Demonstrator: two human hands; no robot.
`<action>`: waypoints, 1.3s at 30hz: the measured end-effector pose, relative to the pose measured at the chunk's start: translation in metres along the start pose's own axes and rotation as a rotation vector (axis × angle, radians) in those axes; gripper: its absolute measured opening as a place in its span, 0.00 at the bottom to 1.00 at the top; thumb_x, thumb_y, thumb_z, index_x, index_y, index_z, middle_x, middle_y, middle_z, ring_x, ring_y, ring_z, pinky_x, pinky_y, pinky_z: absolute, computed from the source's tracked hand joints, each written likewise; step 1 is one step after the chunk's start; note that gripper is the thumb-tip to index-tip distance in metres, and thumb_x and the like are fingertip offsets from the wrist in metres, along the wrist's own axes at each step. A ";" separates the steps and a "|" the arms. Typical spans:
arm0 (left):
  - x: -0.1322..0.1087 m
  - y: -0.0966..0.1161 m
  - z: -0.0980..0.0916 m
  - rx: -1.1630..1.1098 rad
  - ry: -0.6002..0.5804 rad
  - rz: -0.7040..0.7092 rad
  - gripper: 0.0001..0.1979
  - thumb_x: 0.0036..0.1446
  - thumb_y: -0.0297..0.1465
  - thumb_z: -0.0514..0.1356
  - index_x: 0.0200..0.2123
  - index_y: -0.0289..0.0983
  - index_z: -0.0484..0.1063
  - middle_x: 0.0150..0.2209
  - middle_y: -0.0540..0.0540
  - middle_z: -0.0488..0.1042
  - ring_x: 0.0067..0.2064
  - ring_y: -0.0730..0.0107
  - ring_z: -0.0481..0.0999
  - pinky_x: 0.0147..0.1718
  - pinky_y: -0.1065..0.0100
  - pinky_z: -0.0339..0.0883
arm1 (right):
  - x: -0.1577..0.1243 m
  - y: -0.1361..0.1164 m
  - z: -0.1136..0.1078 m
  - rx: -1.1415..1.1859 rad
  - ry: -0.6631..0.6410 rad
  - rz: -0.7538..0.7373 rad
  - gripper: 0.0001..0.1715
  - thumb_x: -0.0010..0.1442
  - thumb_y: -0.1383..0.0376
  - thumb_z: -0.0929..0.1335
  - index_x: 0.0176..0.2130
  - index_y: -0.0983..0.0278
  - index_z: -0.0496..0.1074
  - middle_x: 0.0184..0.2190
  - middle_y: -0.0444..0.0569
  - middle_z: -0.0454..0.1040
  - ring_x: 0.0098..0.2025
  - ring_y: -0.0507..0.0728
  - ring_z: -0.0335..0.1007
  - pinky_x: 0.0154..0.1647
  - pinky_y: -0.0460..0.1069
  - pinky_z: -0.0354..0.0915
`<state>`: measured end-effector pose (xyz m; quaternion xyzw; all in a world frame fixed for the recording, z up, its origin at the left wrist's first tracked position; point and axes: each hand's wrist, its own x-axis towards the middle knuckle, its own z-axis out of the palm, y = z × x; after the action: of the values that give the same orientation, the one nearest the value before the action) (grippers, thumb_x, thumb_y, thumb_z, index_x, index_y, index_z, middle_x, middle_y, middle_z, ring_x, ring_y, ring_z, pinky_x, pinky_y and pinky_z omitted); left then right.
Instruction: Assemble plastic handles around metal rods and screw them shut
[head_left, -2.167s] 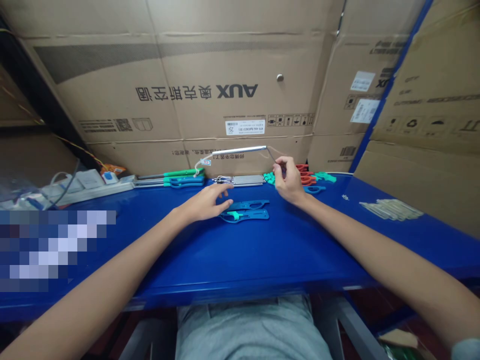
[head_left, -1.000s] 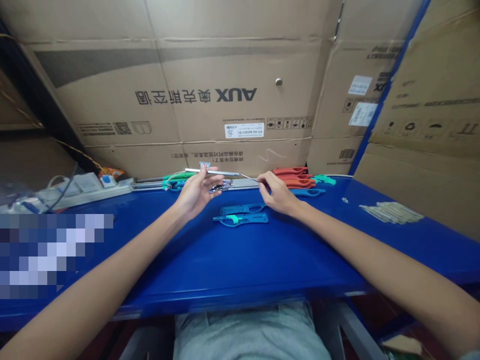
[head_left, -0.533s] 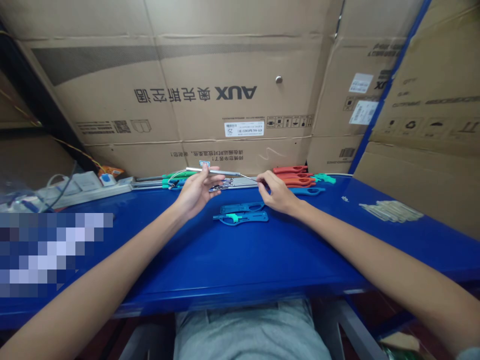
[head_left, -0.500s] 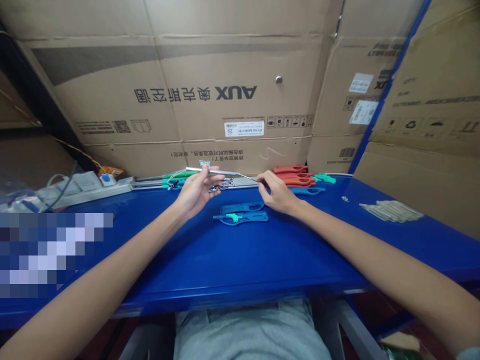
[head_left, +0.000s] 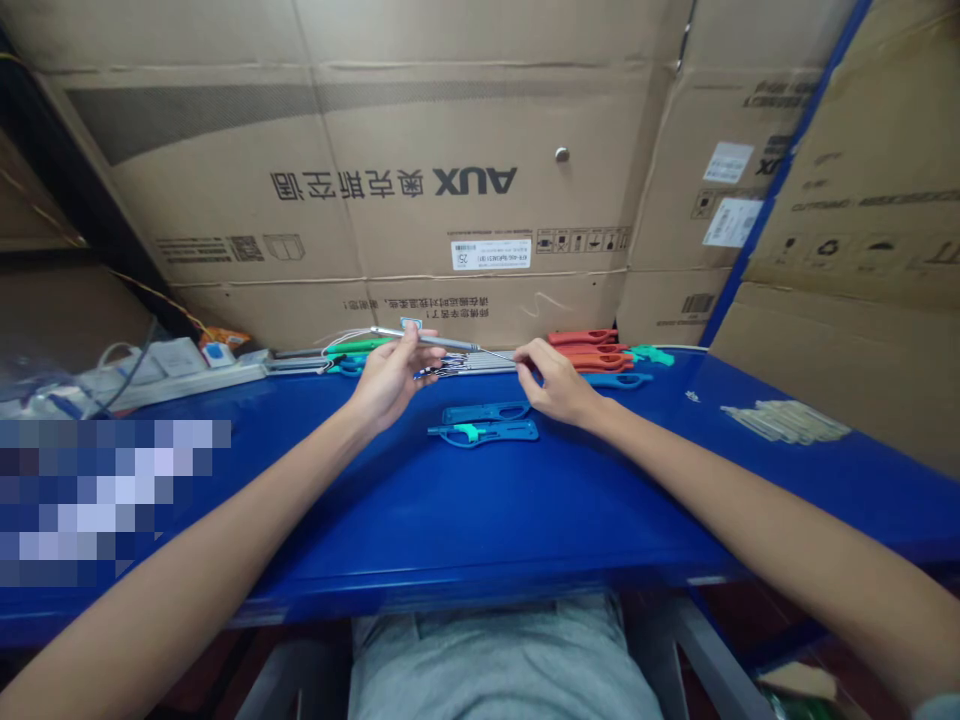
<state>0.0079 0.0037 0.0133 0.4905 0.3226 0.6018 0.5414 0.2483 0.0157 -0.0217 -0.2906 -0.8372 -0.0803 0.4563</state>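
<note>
My left hand (head_left: 391, 378) is closed on a thin silver metal tube (head_left: 431, 340), pinching it between thumb and fingers above the bench. Fine pale wires (head_left: 346, 335) trail from the tube's left end. At its right end a thinner dark piece runs to my right hand (head_left: 553, 382), whose thumb and forefinger are pinched on its tip. Below the hands lie two blue plastic handle-shaped shell halves (head_left: 499, 432), the nearer one with a green trigger-like piece (head_left: 466, 432) in it.
Red shells (head_left: 592, 355) and another blue shell (head_left: 619, 380) lie behind my right hand. Several silver tubes (head_left: 491, 362) lie along the cardboard wall (head_left: 420, 120). Green pieces (head_left: 651, 355) and a bundle of clear tubes (head_left: 787, 421) are right; a power strip (head_left: 195, 380) is left.
Both hands keep the same hold on the tube and its thin end. The pale wires at the left end have swung upward and outward. The view has shifted slightly.
</note>
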 end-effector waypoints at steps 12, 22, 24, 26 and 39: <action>0.001 -0.003 -0.002 0.001 0.004 0.011 0.20 0.51 0.46 0.66 0.37 0.35 0.76 0.29 0.46 0.77 0.31 0.71 0.74 0.30 0.70 0.66 | 0.000 0.000 0.001 -0.022 0.014 0.009 0.05 0.62 0.71 0.59 0.37 0.63 0.63 0.33 0.50 0.67 0.33 0.54 0.64 0.35 0.50 0.62; -0.002 -0.004 0.000 0.048 -0.046 -0.024 0.20 0.52 0.44 0.65 0.42 0.35 0.75 0.31 0.44 0.78 0.31 0.71 0.74 0.29 0.69 0.67 | 0.000 -0.002 0.001 -0.026 0.043 -0.009 0.05 0.63 0.71 0.59 0.37 0.63 0.63 0.33 0.50 0.67 0.34 0.54 0.65 0.36 0.50 0.63; -0.004 -0.004 0.002 0.067 -0.045 -0.023 0.20 0.52 0.43 0.66 0.41 0.33 0.75 0.31 0.43 0.78 0.31 0.71 0.74 0.29 0.69 0.67 | 0.002 -0.002 0.000 -0.037 0.089 -0.032 0.06 0.63 0.71 0.59 0.37 0.63 0.63 0.33 0.51 0.67 0.35 0.55 0.65 0.37 0.51 0.63; -0.005 -0.004 0.003 0.093 -0.059 -0.017 0.20 0.51 0.41 0.67 0.41 0.32 0.75 0.31 0.42 0.78 0.30 0.71 0.74 0.28 0.69 0.67 | 0.004 -0.003 -0.002 -0.047 0.153 -0.041 0.06 0.63 0.71 0.59 0.38 0.63 0.63 0.33 0.51 0.67 0.35 0.55 0.65 0.37 0.51 0.63; -0.004 -0.012 0.000 -0.029 -0.112 -0.100 0.16 0.48 0.33 0.69 0.41 0.34 0.76 0.29 0.45 0.77 0.29 0.73 0.72 0.28 0.70 0.65 | 0.004 -0.003 -0.005 -0.040 0.116 -0.039 0.06 0.62 0.72 0.59 0.37 0.63 0.64 0.33 0.50 0.67 0.33 0.54 0.64 0.36 0.50 0.63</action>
<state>0.0121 0.0022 0.0015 0.4989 0.3071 0.5501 0.5951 0.2482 0.0132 -0.0153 -0.2779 -0.8131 -0.1226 0.4966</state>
